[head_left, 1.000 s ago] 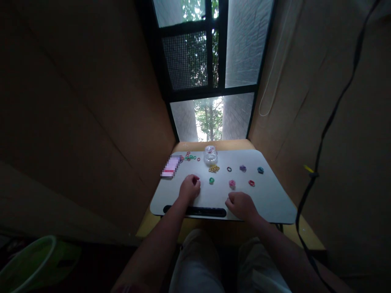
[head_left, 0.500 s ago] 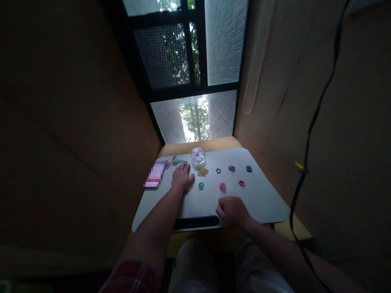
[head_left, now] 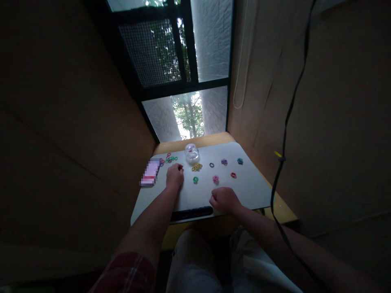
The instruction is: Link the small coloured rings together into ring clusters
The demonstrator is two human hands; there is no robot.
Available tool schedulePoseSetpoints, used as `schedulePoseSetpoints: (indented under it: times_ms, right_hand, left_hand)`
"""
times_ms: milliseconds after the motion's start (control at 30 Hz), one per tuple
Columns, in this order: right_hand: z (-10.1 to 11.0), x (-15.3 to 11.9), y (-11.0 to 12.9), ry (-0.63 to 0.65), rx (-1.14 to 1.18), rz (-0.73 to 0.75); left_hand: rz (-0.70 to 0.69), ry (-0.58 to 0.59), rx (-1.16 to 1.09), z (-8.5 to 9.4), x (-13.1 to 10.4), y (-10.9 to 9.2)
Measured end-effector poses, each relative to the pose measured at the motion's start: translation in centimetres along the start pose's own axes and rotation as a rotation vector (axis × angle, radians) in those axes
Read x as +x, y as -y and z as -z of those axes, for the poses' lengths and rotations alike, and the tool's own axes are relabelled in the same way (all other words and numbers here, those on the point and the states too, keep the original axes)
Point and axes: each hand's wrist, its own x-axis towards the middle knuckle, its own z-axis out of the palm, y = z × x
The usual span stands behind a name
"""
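My left hand [head_left: 175, 176] is over the left part of the white tabletop, fingers curled together in a pinch; a small reddish bit shows at the fingertips, too small to name. Just beyond it lies a loose scatter of red and green small rings [head_left: 171, 159], like hair ties. To its right are a pile of yellow rings [head_left: 197, 167] and a green bundle [head_left: 196, 180]. My right hand [head_left: 225, 200] rests as a fist near the front edge; anything inside is hidden. Past its knuckles sits a pink bundle [head_left: 216, 179], with a red bundle [head_left: 233, 175] farther right.
A clear plastic jar [head_left: 192, 154] stands at the back of the white lap table [head_left: 253, 191]. A dark ring [head_left: 211, 165], purple bundle [head_left: 224, 161] and teal bundle [head_left: 240, 161] form a back row. A blurred phone-like object [head_left: 149, 173] lies left. A black cord [head_left: 285, 134] hangs right.
My left hand's spread fingers have curled into a pinch, and the red ring near its fingertips no longer lies on the table. My right fist stays closed. The view has shifted somewhat.
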Motion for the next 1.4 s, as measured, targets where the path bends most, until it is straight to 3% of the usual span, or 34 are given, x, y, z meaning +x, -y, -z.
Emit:
schedulePoseSetpoints:
  times_ms: [233,433,567,667,767,867,1167,1400]
  right_hand:
    - [0.2,-0.3,0.1,0.004,-0.005,-0.017]
    - [0.0,-0.4,0.1,0.013,0.021,-0.035]
    - [-0.4,-0.3,-0.2,-0.052,0.085,-0.022]
    - [-0.6,-0.2,-0.7,-0.113,0.191,-0.025]
    - [-0.7,-0.1,-1.1,-0.175,0.310,-0.058]
    - [-0.9,0.0,-1.3,-0.206,0.399,-0.075]
    - [-1.2,-0.4,-1.5,-0.191,0.400,-0.009]
    - [-1.0,-0.6,-1.6,-0.180,0.426,0.004]
  left_hand:
    - [0.054,-0.035,-0.146,0.5,-3.6,-0.4]
    - [0.136,-0.096,-0.564,1.1,-8.2,-1.2]
    - [0.132,-0.079,-0.753,1.0,-10.5,-3.6]
    - [0.049,0.083,-0.860,0.2,-11.4,-6.3]
    - [-0.032,0.193,-0.840,-0.7,-11.8,-8.6]
    - [-0.001,0.166,-0.760,-1.0,-12.1,-9.7]
    - [-0.087,0.181,-0.623,-0.6,-13.4,-9.2]
    - [-0.027,0.146,-0.672,-0.6,-13.2,-9.3]
